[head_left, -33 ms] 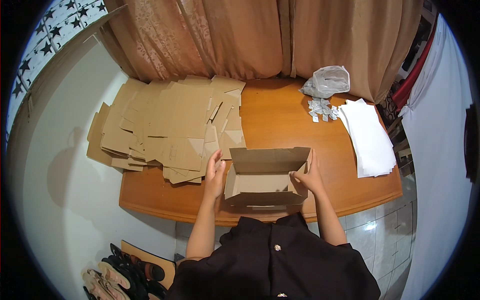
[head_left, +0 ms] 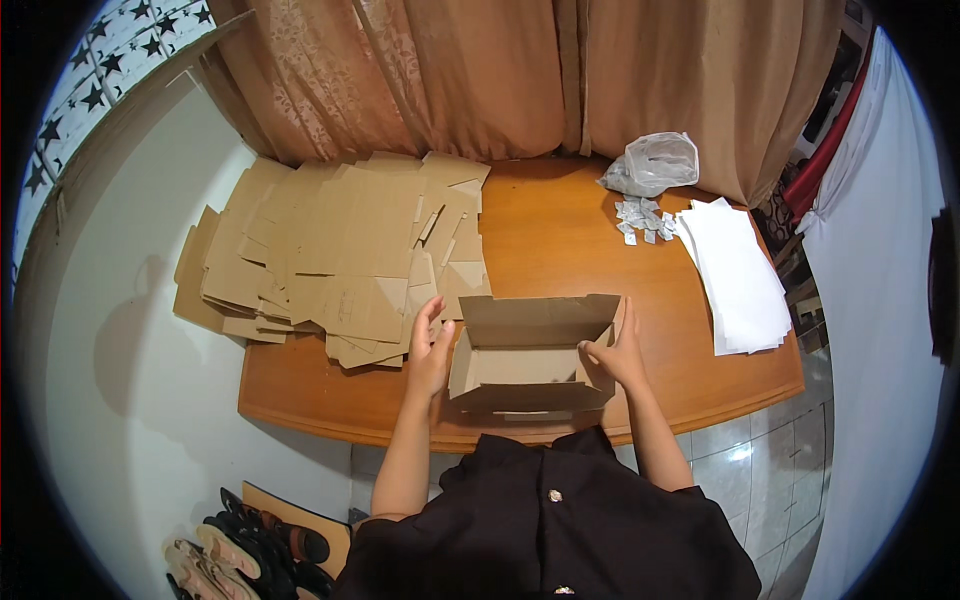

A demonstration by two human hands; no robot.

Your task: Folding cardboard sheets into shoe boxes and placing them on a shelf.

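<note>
An open cardboard box (head_left: 520,362) sits at the table's near edge, its long flaps standing up at front and back. My right hand (head_left: 620,352) grips its right end, thumb over the inside and fingers along the outer side. Just off the left end, my left hand (head_left: 432,350) is held upright with fingers stretched out and nothing in it. A slim gap shows between that hand and the box. The outer faces of the box toward the table are hidden.
Flat cardboard blanks (head_left: 350,220) lie in a spread pile at the left. Small grey-white packets (head_left: 643,216) lie beside a clear plastic bag (head_left: 660,165) at the back right. White paper sheets (head_left: 735,280) are stacked along the right edge of the wooden table (head_left: 545,230).
</note>
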